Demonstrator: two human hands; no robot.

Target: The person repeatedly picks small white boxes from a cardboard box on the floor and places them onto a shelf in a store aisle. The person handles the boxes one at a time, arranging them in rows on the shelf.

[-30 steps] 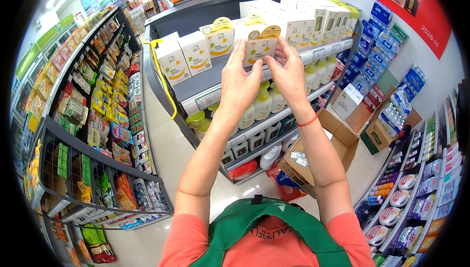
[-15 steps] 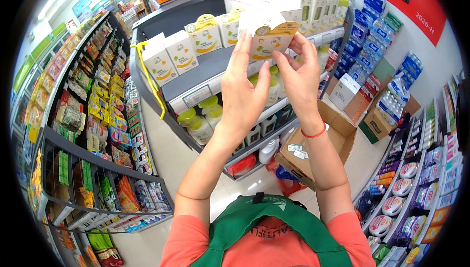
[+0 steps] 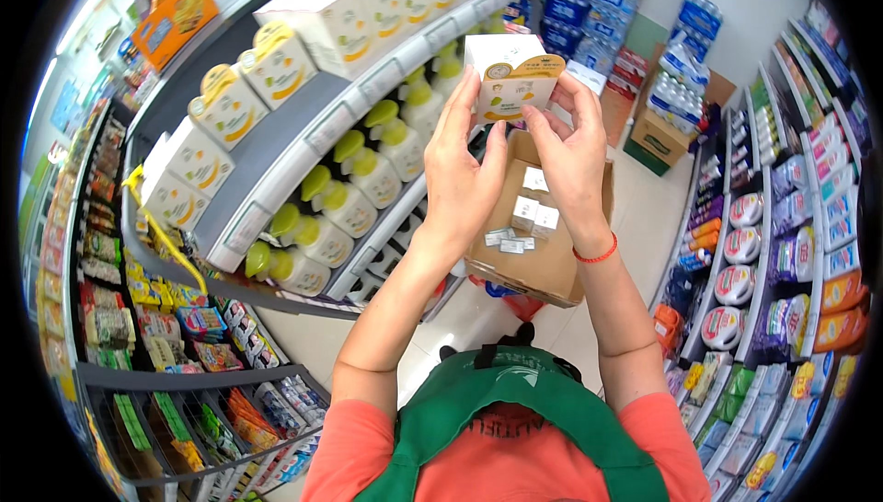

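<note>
A small white carton box (image 3: 513,90) with a rounded gold-edged flap is held up in front of me between both hands. My left hand (image 3: 464,157) grips its left side, fingers up along the edge and thumb near the bottom. On the other side, my right hand (image 3: 572,138) has its fingers behind the right edge and its thumb at the lower front corner. Similar white boxes (image 3: 227,111) stand on the top shelf (image 3: 276,171) to the left. Below the hands sits an open cardboard box (image 3: 547,286) containing several small white boxes (image 3: 533,215) and small light-coloured pieces.
White pump bottles with lime-green tops (image 3: 368,175) line the lower shelf. A yellow cord (image 3: 170,240) hangs at the shelf's left end. Stocked shelves (image 3: 750,272) run along the right. Packs of bottled water (image 3: 676,92) and stacked blue packs (image 3: 566,0) stand at the back.
My view and both hands have swung right, away from the top shelf. The white box, still between my hands, now appears above the open cardboard box, whose inside shows more fully.
</note>
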